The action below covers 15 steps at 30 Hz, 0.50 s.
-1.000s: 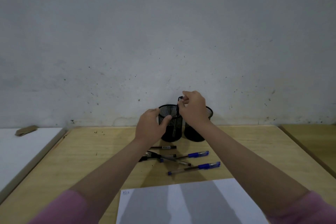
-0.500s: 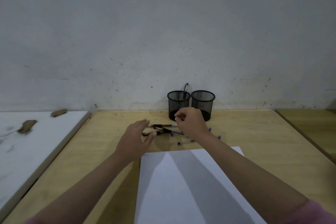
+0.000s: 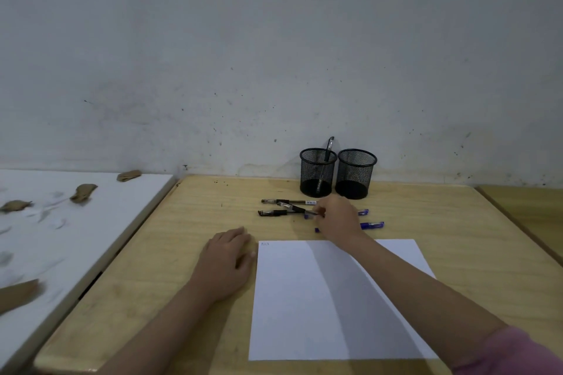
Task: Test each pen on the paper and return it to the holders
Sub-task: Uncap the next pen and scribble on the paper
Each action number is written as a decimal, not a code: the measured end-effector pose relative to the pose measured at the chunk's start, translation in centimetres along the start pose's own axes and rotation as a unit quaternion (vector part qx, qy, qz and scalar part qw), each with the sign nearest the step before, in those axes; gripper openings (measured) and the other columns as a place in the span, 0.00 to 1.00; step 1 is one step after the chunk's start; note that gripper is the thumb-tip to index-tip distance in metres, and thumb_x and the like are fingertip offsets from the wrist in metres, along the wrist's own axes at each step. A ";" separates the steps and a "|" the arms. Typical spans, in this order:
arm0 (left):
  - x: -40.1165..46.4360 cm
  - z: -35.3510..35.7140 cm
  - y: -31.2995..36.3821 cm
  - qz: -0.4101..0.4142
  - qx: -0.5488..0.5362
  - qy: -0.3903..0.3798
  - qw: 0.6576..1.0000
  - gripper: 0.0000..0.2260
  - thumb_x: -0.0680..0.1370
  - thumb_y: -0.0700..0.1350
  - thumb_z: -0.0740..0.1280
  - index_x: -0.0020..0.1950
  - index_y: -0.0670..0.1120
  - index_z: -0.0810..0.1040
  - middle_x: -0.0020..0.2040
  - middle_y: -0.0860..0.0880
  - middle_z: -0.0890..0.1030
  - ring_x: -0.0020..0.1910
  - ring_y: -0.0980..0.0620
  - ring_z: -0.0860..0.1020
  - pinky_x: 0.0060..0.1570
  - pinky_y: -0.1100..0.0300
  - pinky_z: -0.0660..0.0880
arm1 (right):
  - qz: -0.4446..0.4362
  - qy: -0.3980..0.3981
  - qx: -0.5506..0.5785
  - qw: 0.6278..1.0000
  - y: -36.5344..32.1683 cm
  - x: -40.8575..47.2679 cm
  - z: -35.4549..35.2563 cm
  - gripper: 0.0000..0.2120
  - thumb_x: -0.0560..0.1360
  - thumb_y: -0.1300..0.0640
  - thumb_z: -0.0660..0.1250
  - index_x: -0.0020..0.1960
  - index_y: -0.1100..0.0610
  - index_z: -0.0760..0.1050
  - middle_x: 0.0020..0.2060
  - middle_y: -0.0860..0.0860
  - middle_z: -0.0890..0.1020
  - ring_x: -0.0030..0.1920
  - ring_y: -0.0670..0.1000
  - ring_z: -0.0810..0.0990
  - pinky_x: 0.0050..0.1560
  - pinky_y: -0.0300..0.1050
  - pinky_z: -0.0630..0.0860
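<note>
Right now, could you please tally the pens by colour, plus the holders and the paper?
Black pens: 4, one standing in the left holder, three lying on the table.
Blue pens: 2, partly hidden by the right hand.
Mesh holders: 2.
Paper sheets: 1.
Total: 9.

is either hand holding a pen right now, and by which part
The right hand pinches a blue pen lying in the loose pile, near its tip end. The left hand holds nothing; it rests flat on the table beside the paper.
</note>
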State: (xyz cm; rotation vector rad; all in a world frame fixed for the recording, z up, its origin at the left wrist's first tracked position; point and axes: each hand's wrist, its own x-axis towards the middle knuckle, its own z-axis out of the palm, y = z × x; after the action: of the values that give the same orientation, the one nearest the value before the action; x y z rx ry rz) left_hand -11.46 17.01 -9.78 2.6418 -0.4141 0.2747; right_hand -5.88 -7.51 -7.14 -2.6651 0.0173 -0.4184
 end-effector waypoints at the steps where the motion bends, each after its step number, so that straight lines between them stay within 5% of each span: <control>1: 0.0 0.0 0.0 0.000 0.000 0.001 1.000 0.29 0.70 0.61 0.51 0.62 0.47 0.75 0.66 0.49 0.74 0.63 0.47 0.72 0.63 0.47 0.69 | -0.003 0.001 -0.001 1.000 0.0 0.1 0.0 0.05 0.72 0.58 0.70 0.47 0.53 0.83 0.45 0.53 0.82 0.48 0.52 0.77 0.51 0.50 0.77; 6: 0.1 0.1 -0.2 -0.005 -0.009 -0.003 1.000 0.29 0.69 0.62 0.51 0.63 0.49 0.74 0.67 0.51 0.73 0.64 0.50 0.70 0.64 0.48 0.68 | -0.035 0.020 0.024 0.999 0.3 -0.2 -0.9 0.07 0.73 0.60 0.68 0.47 0.56 0.83 0.44 0.50 0.84 0.47 0.51 0.78 0.46 0.44 0.74; 11: 0.0 -0.7 0.4 -0.010 -0.104 0.032 0.994 0.20 0.74 0.50 0.64 0.66 0.48 0.71 0.65 0.51 0.75 0.64 0.52 0.70 0.61 0.59 0.66 | -0.043 0.043 0.222 0.973 -0.3 -1.8 -3.3 0.04 0.70 0.64 0.72 0.44 0.57 0.83 0.37 0.48 0.83 0.37 0.42 0.78 0.40 0.29 0.74; 15: 0.7 -1.1 2.5 0.031 -0.145 0.119 0.982 0.21 0.73 0.45 0.69 0.65 0.49 0.72 0.64 0.53 0.74 0.64 0.54 0.70 0.62 0.61 0.64 | -0.006 0.033 0.376 0.926 -1.2 -3.9 -5.5 0.09 0.66 0.65 0.76 0.44 0.56 0.82 0.35 0.49 0.84 0.37 0.41 0.82 0.40 0.31 0.76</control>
State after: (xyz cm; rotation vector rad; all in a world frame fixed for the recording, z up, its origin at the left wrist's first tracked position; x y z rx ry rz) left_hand -11.80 15.25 -7.66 2.2821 -0.4226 0.5055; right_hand -11.25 -8.49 -3.00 -1.8934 -0.1159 -0.4134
